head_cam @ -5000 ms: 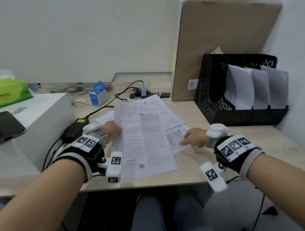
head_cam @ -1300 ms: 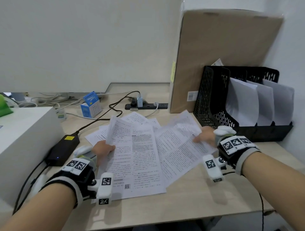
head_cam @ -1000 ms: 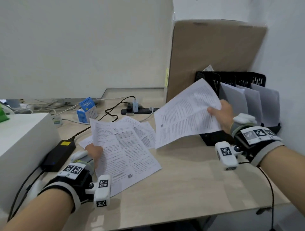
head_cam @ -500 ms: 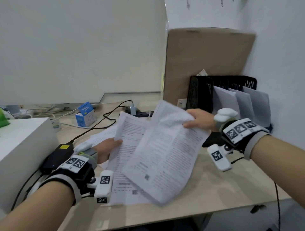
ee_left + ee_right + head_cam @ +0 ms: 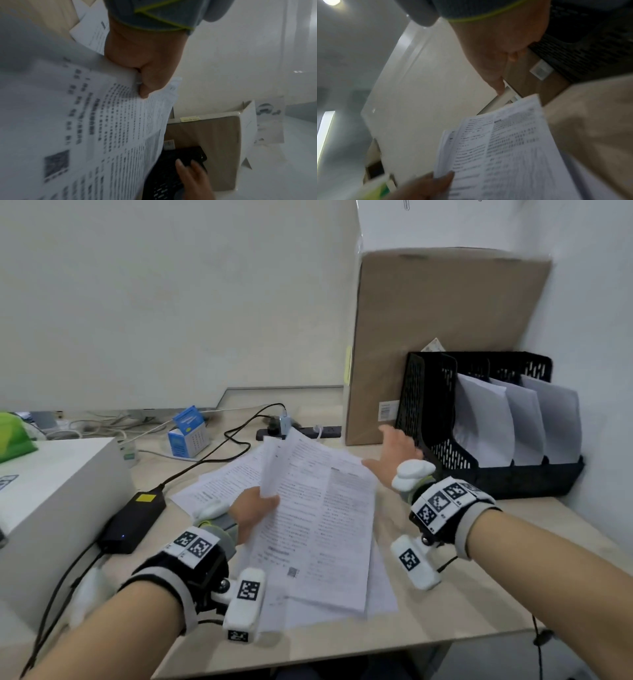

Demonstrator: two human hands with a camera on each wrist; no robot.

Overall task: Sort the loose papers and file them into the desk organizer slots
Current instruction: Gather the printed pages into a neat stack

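- Left hand (image 5: 253, 517) pinches a sheaf of printed papers (image 5: 322, 529) above the bench (image 5: 479, 594).
- Right hand (image 5: 397, 455), fingers apparently loose and empty, hovers beside the black mesh desk organizer (image 5: 431, 419).

office | desk (image 5: 445, 594) | file organizer (image 5: 424, 419) | power strip (image 5: 308, 432)
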